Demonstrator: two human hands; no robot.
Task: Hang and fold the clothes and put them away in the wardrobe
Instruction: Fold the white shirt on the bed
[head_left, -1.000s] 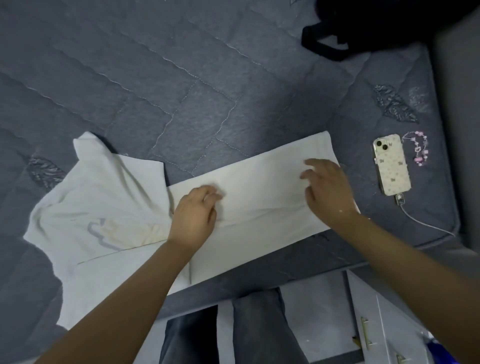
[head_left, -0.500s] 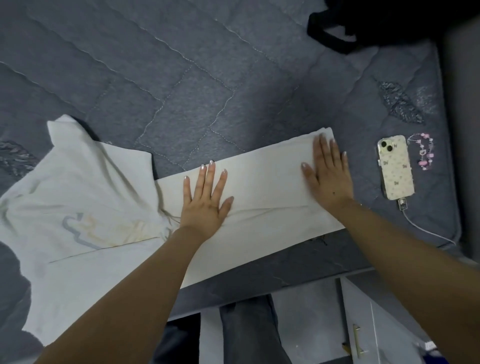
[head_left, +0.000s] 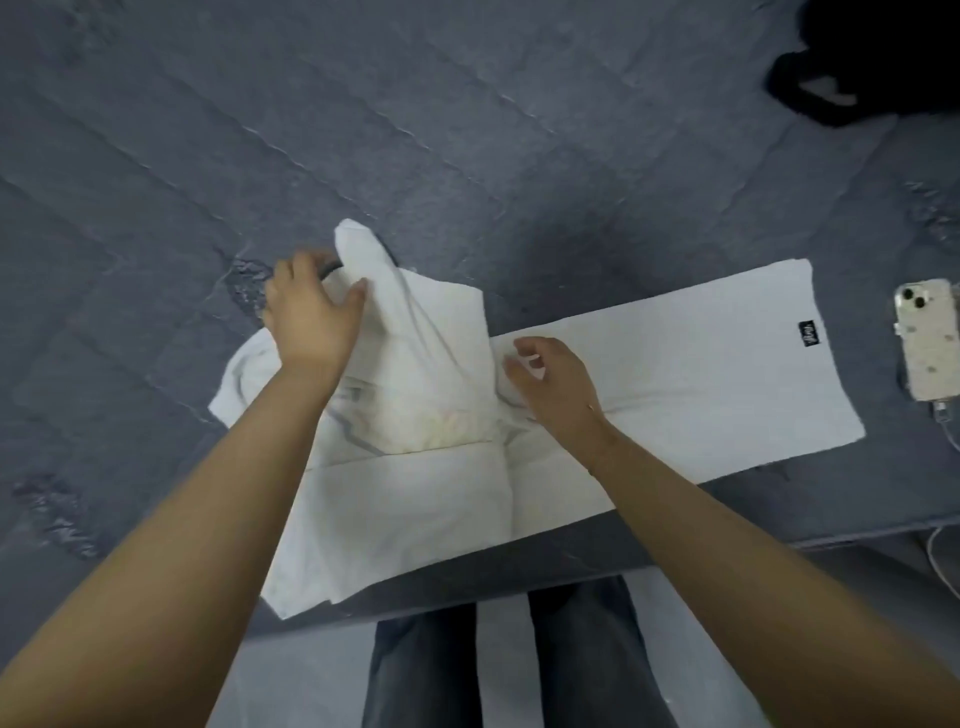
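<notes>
Both forearms reach up from the bottom corners of the frame toward the middle. The left hand (head_left: 311, 317) sits left of centre, back of the hand toward the camera, thumb pointing right and pressed into the cloth; its fingers are curled round the raised top end of the white T-shirt (head_left: 649, 374), gripping a bunch of fabric that stands up in a soft peak just above and right of the hand. The right hand (head_left: 553, 382) lies just right of centre, wrist bent, its fingers loosely curled with the tips on the shirt beside a small rumple at the fold line; whether they actually pinch the cloth cannot be told.

The shirt lies across the centre of the frame on a grey quilted bed cover (head_left: 467, 130). Its right portion is folded into a long flat strip running toward the right edge, with a small black label (head_left: 807, 330) near the far end. Its left portion is looser, with a faint yellowish print showing between the two hands, and the lower left corner hangs over the near edge of the bed.

A phone (head_left: 930, 343) in a pale patterned case lies at the right edge, well apart from the shirt, with a white cable (head_left: 937, 558) trailing down. A black garment (head_left: 872, 67) sits in the upper right corner. Legs in grey jeans (head_left: 421, 670) show at bottom centre.
</notes>
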